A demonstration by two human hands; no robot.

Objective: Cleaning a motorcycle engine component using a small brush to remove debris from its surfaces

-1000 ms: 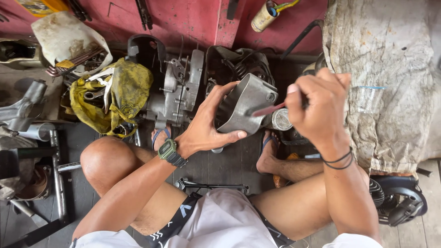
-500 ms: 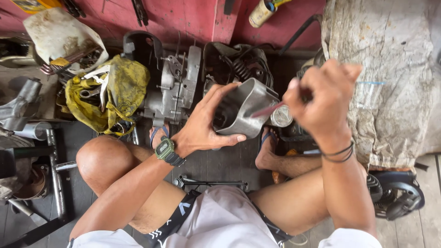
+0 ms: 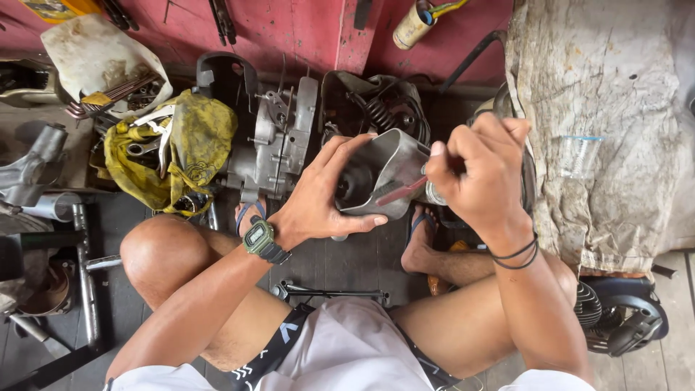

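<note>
Head view: a person sits on a dark plank floor (image 3: 347, 261) with knees spread, holding a grey metal engine housing (image 3: 387, 174) up in front of the chest. The left hand (image 3: 326, 199) wraps the housing from below and the near side, fingers pressed along its lower edge and thumb hooked over the top rim, so the part is clamped firmly with its hollow side turned toward the other hand. A green digital watch (image 3: 259, 239) sits on that wrist. The right hand (image 3: 481, 177) is curled tight around a thin red-handled tool (image 3: 402, 192), probably a small brush, whose tip reaches into the housing's open side; black bands (image 3: 515, 255) ring that wrist.

Beyond the hands an engine crankcase (image 3: 279, 141) stands against the red wall (image 3: 304, 29), with a yellow rag (image 3: 181, 148) full of wrenches to its left and a dirty tarpaulin (image 3: 601, 123) on the right.

As a judgement, work on the housing's inside is mid-way: the tool is engaged in the cavity, the part is off the engine, and nothing shows it finished or refitted.
</note>
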